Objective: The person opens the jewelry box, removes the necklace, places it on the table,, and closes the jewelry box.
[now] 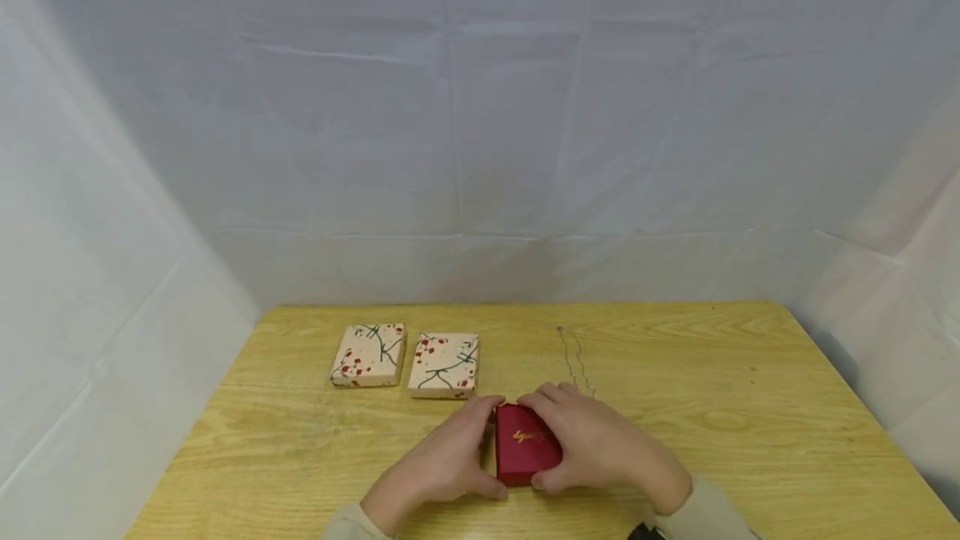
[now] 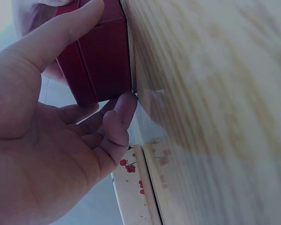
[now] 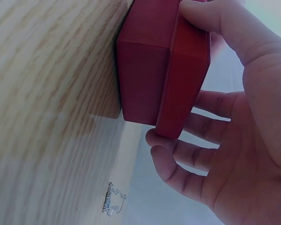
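Observation:
A dark red lidded box [image 1: 519, 461] with gold lettering on top rests on the table, held between both hands. My left hand [image 1: 448, 458] grips its left side, thumb at the near face and fingers round the far corner. From the right, my right hand [image 1: 596, 442] holds the box with its thumb on the near edge and fingers at the far side. In the right wrist view, that thumb lies against the lid [image 3: 189, 47], and a seam shows between lid and base [image 3: 143, 70]. Just beyond the right hand lies a thin silvery chain necklace [image 1: 578, 354].
Two cream boxes with red blossoms and dark branches stand at the back left: one farther left [image 1: 369, 355], the other [image 1: 444, 365] just beyond my left hand. The wooden table [image 1: 712, 407] meets white cloth walls [image 1: 510, 148] behind and at the sides.

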{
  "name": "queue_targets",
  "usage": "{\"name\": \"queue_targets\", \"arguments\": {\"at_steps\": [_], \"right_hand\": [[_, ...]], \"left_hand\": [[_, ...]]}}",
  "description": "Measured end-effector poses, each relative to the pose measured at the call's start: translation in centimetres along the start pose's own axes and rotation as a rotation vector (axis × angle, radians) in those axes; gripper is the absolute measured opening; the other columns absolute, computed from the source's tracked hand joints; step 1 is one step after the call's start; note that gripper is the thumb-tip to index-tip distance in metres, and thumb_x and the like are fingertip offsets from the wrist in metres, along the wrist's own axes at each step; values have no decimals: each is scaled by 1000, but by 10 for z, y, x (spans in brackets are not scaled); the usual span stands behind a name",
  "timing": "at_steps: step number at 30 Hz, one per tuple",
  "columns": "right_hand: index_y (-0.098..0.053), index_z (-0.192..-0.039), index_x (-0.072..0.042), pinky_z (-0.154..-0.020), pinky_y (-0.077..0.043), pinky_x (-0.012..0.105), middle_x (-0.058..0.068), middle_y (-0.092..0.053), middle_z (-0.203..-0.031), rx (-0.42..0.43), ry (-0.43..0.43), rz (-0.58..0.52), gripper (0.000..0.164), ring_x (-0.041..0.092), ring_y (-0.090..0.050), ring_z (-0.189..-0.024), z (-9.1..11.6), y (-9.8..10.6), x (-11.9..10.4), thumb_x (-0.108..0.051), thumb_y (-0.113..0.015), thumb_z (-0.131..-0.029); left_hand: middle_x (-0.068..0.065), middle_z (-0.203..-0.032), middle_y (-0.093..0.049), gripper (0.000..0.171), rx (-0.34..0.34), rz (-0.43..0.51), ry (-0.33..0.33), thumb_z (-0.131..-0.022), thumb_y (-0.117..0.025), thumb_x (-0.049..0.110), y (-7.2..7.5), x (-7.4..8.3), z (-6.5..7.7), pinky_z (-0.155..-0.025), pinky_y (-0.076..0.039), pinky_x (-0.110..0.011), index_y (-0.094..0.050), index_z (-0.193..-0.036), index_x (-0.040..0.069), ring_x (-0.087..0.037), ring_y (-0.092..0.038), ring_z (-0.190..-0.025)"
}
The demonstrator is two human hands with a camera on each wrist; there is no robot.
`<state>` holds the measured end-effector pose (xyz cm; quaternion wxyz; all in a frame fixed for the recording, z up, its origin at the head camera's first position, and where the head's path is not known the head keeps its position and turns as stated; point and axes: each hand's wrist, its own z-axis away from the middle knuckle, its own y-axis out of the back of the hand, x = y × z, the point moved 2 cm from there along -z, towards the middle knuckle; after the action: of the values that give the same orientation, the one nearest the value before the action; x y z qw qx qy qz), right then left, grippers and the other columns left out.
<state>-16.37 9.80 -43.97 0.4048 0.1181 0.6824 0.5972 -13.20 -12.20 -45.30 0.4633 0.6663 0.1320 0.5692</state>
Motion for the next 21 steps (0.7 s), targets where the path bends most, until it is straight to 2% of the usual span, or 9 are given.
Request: {"name": "queue_targets", "arguments": {"at_steps": [21], "right_hand": [[-56, -149, -14, -90, -57, 35, -5, -59, -131, -17, 19, 1, 83, 14, -53, -112, -4, -2, -2, -52, -87, -81]], "left_hand": [[-13, -150, -52, 114, -13, 5, -3, -69, -101, 32, 0, 0, 0, -116, -45, -47, -38, -158, -1, -28, -55, -136]]}}
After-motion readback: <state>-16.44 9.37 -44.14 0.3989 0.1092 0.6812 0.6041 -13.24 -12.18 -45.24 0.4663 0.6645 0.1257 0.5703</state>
